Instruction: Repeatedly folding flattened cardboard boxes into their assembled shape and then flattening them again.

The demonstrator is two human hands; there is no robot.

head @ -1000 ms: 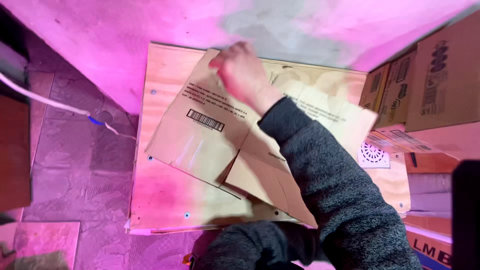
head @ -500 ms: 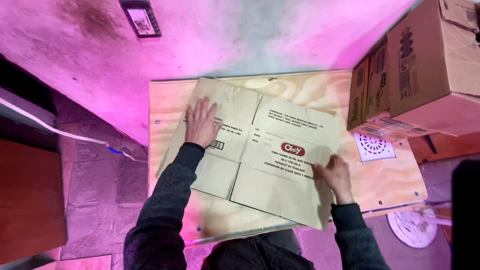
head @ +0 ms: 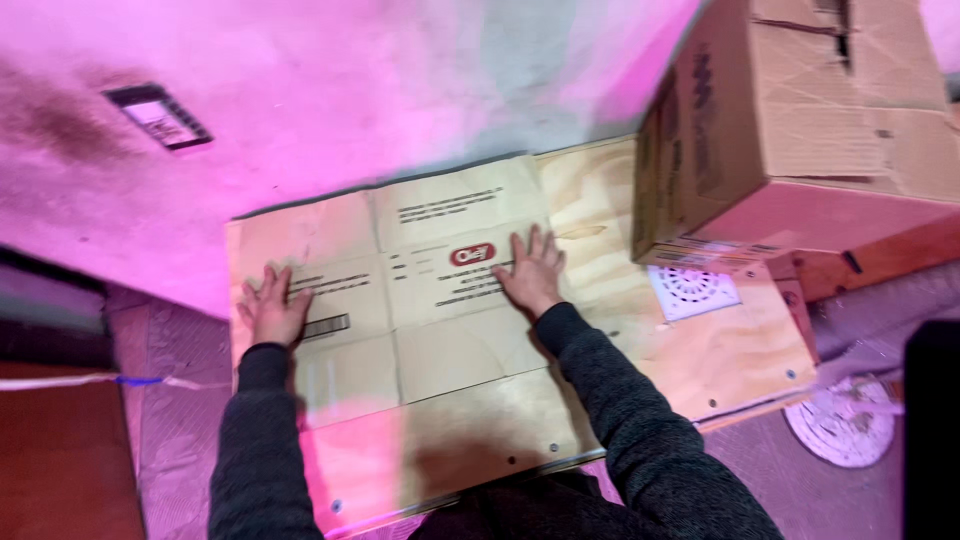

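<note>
Pressed flat on the plywood table (head: 640, 340): flattened carton (head: 400, 290), left hand (head: 270, 310) and right hand (head: 530, 272) spread open, palms down, gripping nothing. Could well have skidded under uneven pressure, toward the big cardboard box (head: 800, 130) standing close by.

So the flattened cardboard box (head: 420, 290) is lying totally flat on the plywood desk (head: 640, 330), printed side up with its fold creases showing. It's tan, covers the desk's left part, far edge against the wall.

The large cardboard box (head: 800, 120) runs past the top edge.
</note>
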